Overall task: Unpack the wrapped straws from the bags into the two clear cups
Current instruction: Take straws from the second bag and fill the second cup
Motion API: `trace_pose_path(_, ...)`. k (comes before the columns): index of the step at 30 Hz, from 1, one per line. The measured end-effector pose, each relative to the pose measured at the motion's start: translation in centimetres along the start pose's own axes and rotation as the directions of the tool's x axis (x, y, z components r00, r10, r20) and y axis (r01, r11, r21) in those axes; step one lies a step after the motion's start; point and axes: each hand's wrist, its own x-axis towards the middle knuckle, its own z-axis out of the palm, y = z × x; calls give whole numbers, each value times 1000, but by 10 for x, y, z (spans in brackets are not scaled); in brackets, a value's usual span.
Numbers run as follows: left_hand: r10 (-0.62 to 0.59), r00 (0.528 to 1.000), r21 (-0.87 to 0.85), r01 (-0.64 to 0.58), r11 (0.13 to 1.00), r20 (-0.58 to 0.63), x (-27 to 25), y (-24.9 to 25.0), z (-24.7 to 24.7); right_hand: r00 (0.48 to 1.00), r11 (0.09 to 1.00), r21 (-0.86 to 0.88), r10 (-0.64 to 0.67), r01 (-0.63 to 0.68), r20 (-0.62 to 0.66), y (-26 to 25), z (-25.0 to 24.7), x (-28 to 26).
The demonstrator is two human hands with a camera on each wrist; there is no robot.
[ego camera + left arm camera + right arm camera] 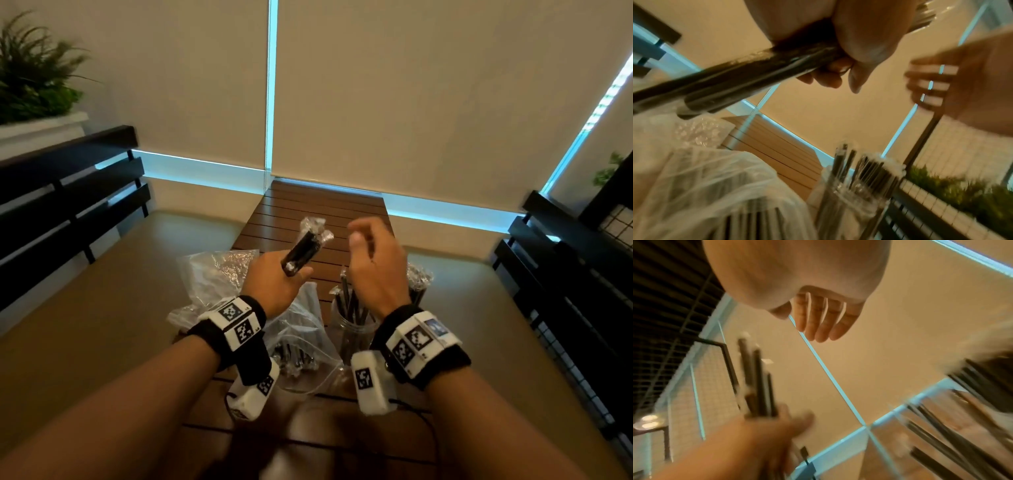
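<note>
Fingers, my left hand: curled round a bundle of wrapped straws, raised above the counter.
Fingers, my right hand: loosely bent, holding nothing, just beside the bundle.
Clear cup: beneath right hand, straws standing inside.

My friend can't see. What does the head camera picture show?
The left hand grips a bundle of wrapped black straws above a wooden table. The right hand hovers beside it, holding nothing, over a clear cup with straws in it.
</note>
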Motion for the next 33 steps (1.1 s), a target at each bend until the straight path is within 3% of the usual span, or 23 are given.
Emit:
trace_pose_path(2,28,997,87,-34,996,67,-1,-3,4,997,993,80,-82,82,-12,-21,-2,14)
trace_pose_path(6,123,987,135,-137,981,106,1,18,12,941,981,-70,-155,184,300,-32,16,15)
trace_pose_path(11,192,973,198,-214,957,128,2,23,10,974,955,-259,-94,147,207,-12,16,11)
trace_pose_path(15,247,955,55,-259,964,164,3,18,15,987,984,-151,-68,90,147,-5,12,10)
trace_pose_path(20,141,969,220,-186,958,205,15,6,16,1000,996,-92,7,-4,30,7,2,17)
trace_pose_path(23,105,976,183,-141,973,193,18,7,16,989,984,136,99,-113,111,3,-4,15)
trace_pose_path(25,106,980,132,-128,983,167,21,14,17,955,892,373,175,-256,237,1,-4,11)
trace_pose_path(28,123,971,88,-143,986,204,28,29,18,921,896,335,168,-292,352,2,4,6)
trace_pose_path(33,148,960,27,-159,987,237,29,33,22,920,923,309,101,-229,379,12,1,9)
